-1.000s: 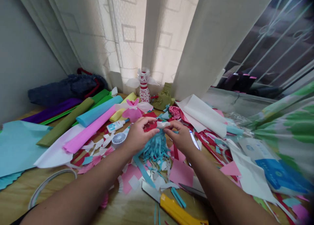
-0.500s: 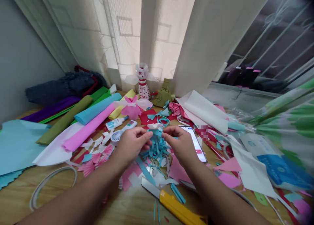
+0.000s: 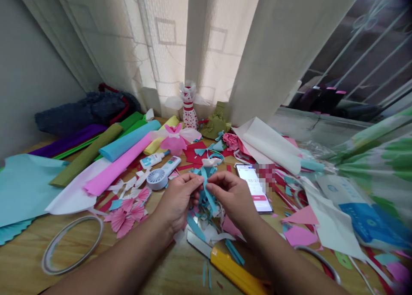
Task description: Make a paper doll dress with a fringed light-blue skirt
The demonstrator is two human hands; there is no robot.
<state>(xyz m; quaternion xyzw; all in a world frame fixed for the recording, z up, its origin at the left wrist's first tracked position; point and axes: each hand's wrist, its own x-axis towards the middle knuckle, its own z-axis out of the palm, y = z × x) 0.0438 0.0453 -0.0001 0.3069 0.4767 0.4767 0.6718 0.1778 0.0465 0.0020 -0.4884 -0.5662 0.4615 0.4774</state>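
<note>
My left hand (image 3: 180,197) and my right hand (image 3: 230,193) meet at the middle of the table. Both pinch a light-blue paper strip (image 3: 210,197) between thumb and fingers, and its lower end hangs down between them. At its top shows a small white paper piece (image 3: 210,162); whether the two are joined I cannot tell. More curled blue paper lies behind the hands, partly hidden. Below them rests a yellow box cutter (image 3: 236,271) with its blade out. Beside my right hand lies a lit phone (image 3: 257,192). A small white handheld fan (image 3: 157,179) is left of my left hand.
Rolls of coloured paper, among them a pink roll (image 3: 117,164), lie at the left. A tape roll (image 3: 46,260) is at front left, a glue bottle (image 3: 151,159) behind the fan. Small paper-dressed figures, one red-and-white (image 3: 190,114), stand by the curtain. Tissue pack (image 3: 363,217) at right.
My hands have shifted slightly lower and closer together. A blue strip now hangs down between my fingers, where it earlier ran across between them. The phone is less covered by my right hand.
</note>
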